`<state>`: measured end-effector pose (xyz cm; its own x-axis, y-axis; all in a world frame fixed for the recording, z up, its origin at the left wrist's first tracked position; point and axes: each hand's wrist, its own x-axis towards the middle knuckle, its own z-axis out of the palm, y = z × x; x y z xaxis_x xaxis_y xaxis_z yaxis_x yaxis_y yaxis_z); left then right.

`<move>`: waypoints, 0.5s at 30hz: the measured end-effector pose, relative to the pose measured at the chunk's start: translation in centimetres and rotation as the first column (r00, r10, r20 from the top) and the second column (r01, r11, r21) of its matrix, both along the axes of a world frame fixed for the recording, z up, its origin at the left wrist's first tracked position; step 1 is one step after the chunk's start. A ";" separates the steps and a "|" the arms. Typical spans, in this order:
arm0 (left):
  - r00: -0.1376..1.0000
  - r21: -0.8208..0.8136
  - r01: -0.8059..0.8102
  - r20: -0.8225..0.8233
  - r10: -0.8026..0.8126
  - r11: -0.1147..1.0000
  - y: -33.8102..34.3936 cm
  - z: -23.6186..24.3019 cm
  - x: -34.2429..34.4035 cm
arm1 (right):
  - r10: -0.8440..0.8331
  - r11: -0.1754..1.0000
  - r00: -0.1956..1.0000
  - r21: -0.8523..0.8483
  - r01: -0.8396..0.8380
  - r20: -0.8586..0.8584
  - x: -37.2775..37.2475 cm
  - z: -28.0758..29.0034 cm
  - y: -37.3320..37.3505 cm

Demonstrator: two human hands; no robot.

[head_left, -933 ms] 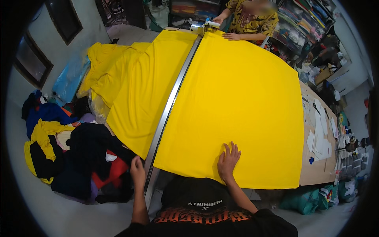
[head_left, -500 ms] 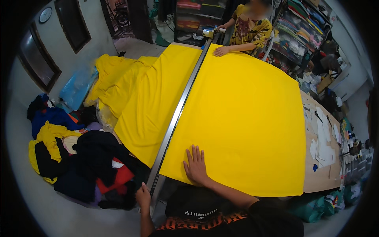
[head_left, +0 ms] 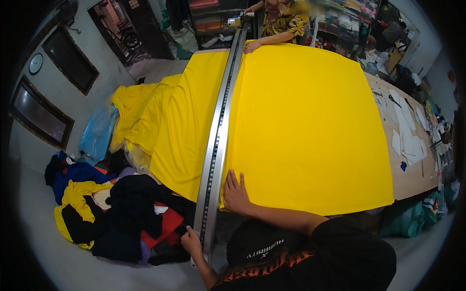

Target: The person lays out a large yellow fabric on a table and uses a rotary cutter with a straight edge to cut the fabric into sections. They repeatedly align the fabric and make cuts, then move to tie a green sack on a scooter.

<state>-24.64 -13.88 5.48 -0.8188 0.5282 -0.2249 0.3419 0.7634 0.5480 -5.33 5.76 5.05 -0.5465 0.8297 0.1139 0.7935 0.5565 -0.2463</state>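
Observation:
A long metal rail [head_left: 219, 131] with a dark slotted strip runs across the table from near to far. My left hand [head_left: 192, 242] is closed round the left edge of its near end. On the right of the rail, my right hand [head_left: 236, 195] lies flat with fingers stretched on the near edge of a smooth yellow fabric [head_left: 310, 131]. Looser yellow fabric [head_left: 174, 140] lies in folds on the rail's left. Across the table, a co-worker's hand [head_left: 252, 46] rests on the fabric beside the rail, near a small yellow-and-white device [head_left: 235, 22] at its far end.
Heaped dark, red and yellow cloth [head_left: 126, 208] lies at the left. White paper pieces [head_left: 410, 143] and scissors [head_left: 394, 100] are on the bare board [head_left: 422, 174] at the right. A green bag [head_left: 403, 220] stands below that end. Shelves of folded cloth [head_left: 354, 12] line the back.
The rail has tipped, so its slotted face now shows more broadly. My right hand has come closer to the rail. The whole view has shifted a little.

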 end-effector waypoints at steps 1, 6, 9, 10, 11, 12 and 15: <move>1.000 -0.028 0.001 -0.011 -0.001 1.000 -0.1 0.6 -0.1 | 0.014 1.000 0.999 0.002 -0.014 -0.051 -0.5 -0.3 0.2; 1.000 -0.002 0.026 -0.005 -0.026 1.000 -0.3 1.8 0.2 | 0.385 0.912 0.906 -0.080 -0.403 -0.173 -1.6 -3.4 3.7; 1.000 -0.003 0.015 0.017 -0.015 1.000 -0.4 1.8 0.2 | 0.453 0.874 0.872 -0.098 -0.476 -0.186 -0.3 -2.8 4.7; 1.000 0.007 -0.008 0.026 0.008 1.000 -0.5 1.4 0.1 | 0.399 0.911 0.893 -0.020 -0.412 -0.207 0.9 -2.2 4.4; 1.000 0.031 -0.013 0.012 0.012 0.999 -0.8 0.9 -0.2 | 0.345 0.938 0.909 0.056 -0.341 -0.233 1.7 -1.9 4.3; 1.000 0.057 -0.007 0.006 0.007 0.998 -0.9 0.1 -0.3 | 0.222 0.974 0.953 0.081 -0.210 -0.206 2.5 -1.8 5.0; 0.999 0.038 0.010 0.036 -0.011 0.999 -0.4 0.8 0.4 | -0.091 0.982 0.986 0.155 0.112 -0.136 3.9 -2.0 9.3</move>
<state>-24.26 -14.25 6.28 -0.8051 0.5453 -0.2335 0.3294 0.7382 0.5887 -1.43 15.10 3.05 -0.4322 0.8451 0.3145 0.8158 0.5151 -0.2631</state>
